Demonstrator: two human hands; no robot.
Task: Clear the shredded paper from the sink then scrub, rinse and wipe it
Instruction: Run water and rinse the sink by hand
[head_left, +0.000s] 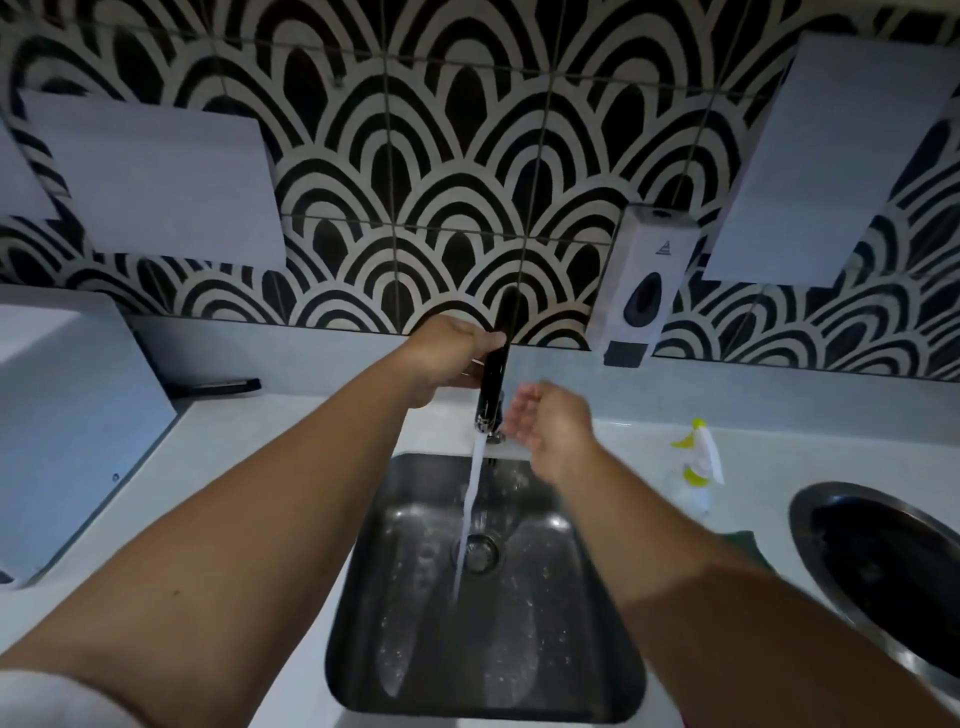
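Sink (374, 597), a rectangular steel basin, sits sunk into the pale worktop (249, 457) right below me in the middle of my view, its floor wet and scattered with small pale specks; I see no heaps of paper in it. To my right a round steel-rimmed dark opening (810, 525) is set in the same worktop. My left hand (447, 358) reaches to the back of the sink and grips the black tap (496, 374), thumb on top and fingers curled round its body. My right hand (550, 426) holds nothing; it hangs just beside the spout with fingers loosely spread and the palm turned toward the tap, a little blurred, so I cannot tell whether the fingertips touch the metal. A white soap dispenser (649, 291) is fixed to the patterned tile wall right of the tap. A thin stream of water (475, 499) runs from the spout down to the drain (480, 553). A white spray bottle with yellow trim (696, 467) stands between sink and round opening, with a green cloth (743, 540) just in front of it.
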